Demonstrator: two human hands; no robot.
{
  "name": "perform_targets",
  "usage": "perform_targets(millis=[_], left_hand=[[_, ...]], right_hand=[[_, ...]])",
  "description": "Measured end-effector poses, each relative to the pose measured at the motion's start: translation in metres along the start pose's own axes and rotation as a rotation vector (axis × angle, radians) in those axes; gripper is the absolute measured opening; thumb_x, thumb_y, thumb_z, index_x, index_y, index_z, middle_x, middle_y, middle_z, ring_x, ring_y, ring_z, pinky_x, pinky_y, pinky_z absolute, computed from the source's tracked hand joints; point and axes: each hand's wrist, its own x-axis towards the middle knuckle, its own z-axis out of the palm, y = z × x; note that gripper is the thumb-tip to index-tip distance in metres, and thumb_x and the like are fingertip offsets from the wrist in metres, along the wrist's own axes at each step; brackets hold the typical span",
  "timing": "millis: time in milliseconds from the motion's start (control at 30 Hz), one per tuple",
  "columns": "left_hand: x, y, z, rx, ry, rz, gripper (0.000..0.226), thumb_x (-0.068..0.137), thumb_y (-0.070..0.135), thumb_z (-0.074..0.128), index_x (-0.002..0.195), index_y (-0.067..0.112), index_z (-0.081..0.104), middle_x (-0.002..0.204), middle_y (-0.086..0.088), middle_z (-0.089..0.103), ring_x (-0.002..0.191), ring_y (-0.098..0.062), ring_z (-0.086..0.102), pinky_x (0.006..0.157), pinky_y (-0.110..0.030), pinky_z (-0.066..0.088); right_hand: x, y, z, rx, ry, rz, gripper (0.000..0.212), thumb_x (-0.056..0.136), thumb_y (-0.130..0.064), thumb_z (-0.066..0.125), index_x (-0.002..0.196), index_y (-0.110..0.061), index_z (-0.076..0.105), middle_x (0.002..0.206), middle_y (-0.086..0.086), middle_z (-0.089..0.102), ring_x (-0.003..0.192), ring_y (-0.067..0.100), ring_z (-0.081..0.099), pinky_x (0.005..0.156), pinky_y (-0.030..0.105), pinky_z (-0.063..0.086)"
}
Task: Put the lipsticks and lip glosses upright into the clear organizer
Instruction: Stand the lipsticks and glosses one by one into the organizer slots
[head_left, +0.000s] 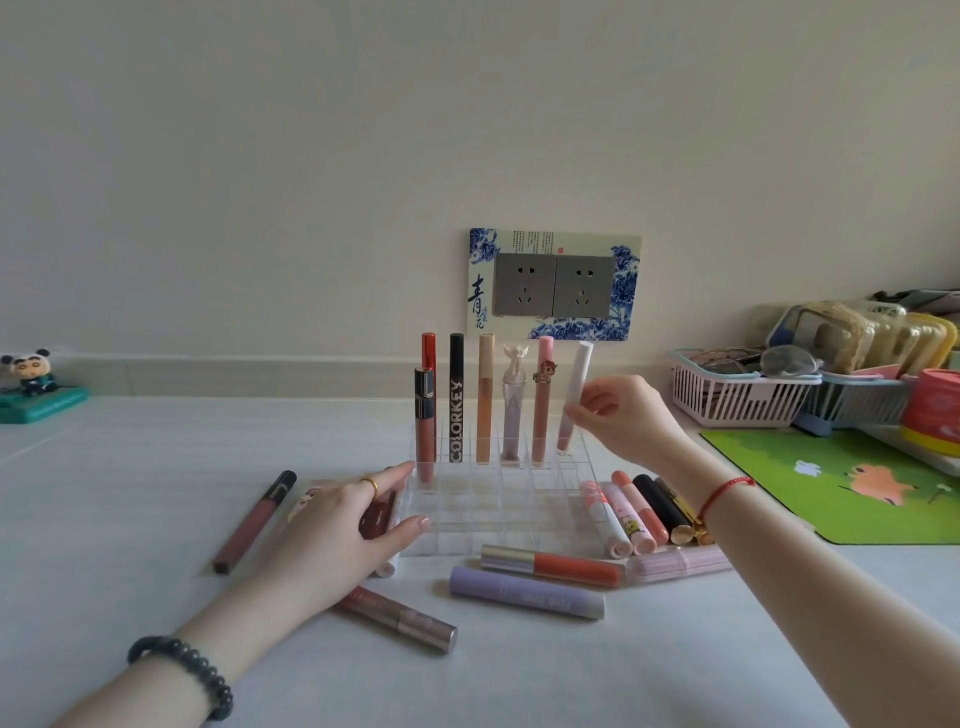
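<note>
Six lip tubes (456, 395) upright in clear grid organizer (519, 525); right hand (623, 415) grip pinching slim white tube (579, 374); left hand (343, 525) flat, bracing; dozen-odd loose on white desk (130, 467).

- The white table (130, 467) carries everything.
- A clear organizer (467, 525) stands mid-table.
- Tubes lie flat around it: a lilac tube (524, 592) in front, a dark gloss (254, 522) to the left.
- A green mat (857, 493) and a pink basket (737, 400) are on the right, a panda figurine (34, 384) far left.
</note>
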Motion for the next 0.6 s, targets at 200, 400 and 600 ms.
perform_targets(millis=[200, 400, 600], left_hand=[[0.0017, -0.0044, 0.001, 0.0, 0.006, -0.003, 0.059, 0.075, 0.058, 0.056, 0.13, 0.045, 0.041, 0.099, 0.02, 0.063, 0.083, 0.0, 0.063, 0.082, -0.028, 0.047], [0.0023, -0.0057, 0.0016, 0.001, 0.002, -0.011, 0.061, 0.074, 0.06, 0.054, 0.131, 0.046, 0.038, 0.122, 0.016, 0.059, 0.1, -0.007, 0.062, 0.095, -0.033, 0.045], [-0.0006, 0.0005, -0.0003, -0.004, 0.011, 0.0, 0.058, 0.077, 0.054, 0.057, 0.131, 0.043, 0.039, 0.112, 0.018, 0.06, 0.102, -0.002, 0.061, 0.096, -0.028, 0.043]], right_hand=[[-0.001, 0.0043, 0.0051, -0.036, -0.031, 0.002, 0.015, 0.081, -0.017, 0.063, 0.091, -0.008, 0.069, 0.081, 0.001, 0.063, 0.064, 0.003, 0.052, 0.056, 0.012, 0.038], [0.0012, 0.0057, 0.0075, -0.061, -0.039, 0.006, 0.017, 0.081, -0.021, 0.063, 0.092, -0.008, 0.069, 0.085, 0.003, 0.066, 0.07, 0.009, 0.053, 0.056, 0.013, 0.038], [0.0018, 0.006, 0.0088, -0.073, -0.037, 0.013, 0.018, 0.081, -0.022, 0.063, 0.092, -0.008, 0.068, 0.084, 0.004, 0.065, 0.072, 0.012, 0.053, 0.056, 0.014, 0.038]])
